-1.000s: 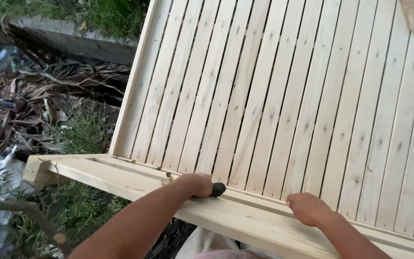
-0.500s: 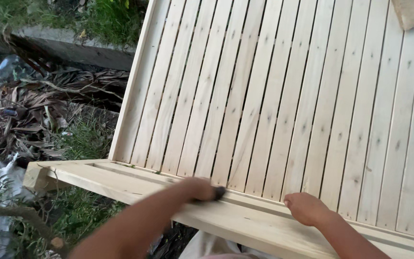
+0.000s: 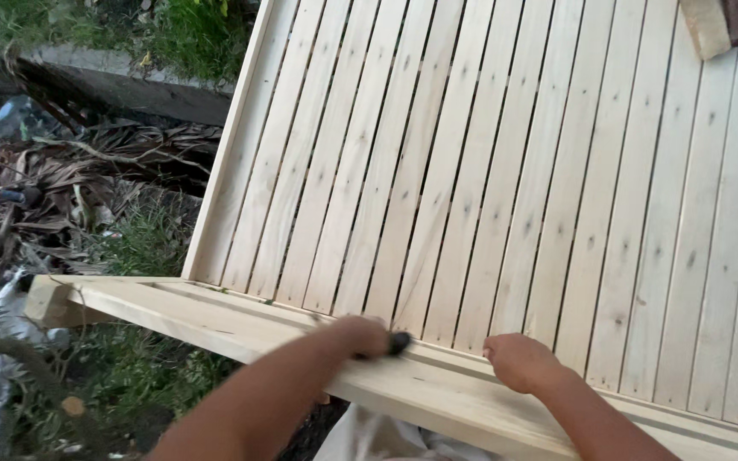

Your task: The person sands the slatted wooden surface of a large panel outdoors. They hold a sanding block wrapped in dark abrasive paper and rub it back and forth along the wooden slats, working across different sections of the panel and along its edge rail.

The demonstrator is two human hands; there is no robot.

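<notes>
A large panel of pale wooden slats [image 3: 506, 171] is seen from above, and most of the view is filled by it. The slats are laid side by side with narrow dark gaps between them and are dotted with small knots. They are bounded along the near edge by a broad wooden rail [image 3: 215, 320] and along the left edge by a side rail [image 3: 232, 162]. The near rail runs past the panel's left corner and ends in a squared block over the grass.

The left hand [image 3: 360, 335] is laid on the near rail, a little left of the middle of that edge, and is blurred. It is closed around a small dark object [image 3: 399, 342], of which only a rounded black end is shown past the fingers, just at the seam where the slats meet the rail. What the object is cannot be told.

The right hand [image 3: 518, 361] is rested on the same rail, near the left hand but apart from it. It is curled into a loose fist with the knuckles against the slat ends, and nothing is seen in it.

At the far right corner of the panel a short wooden offcut [image 3: 705, 26] is laid on the slats. Beyond the left edge, dry leaves [image 3: 53, 196], grass [image 3: 130, 376] and a concrete kerb [image 3: 121, 81] are seen on the ground.
</notes>
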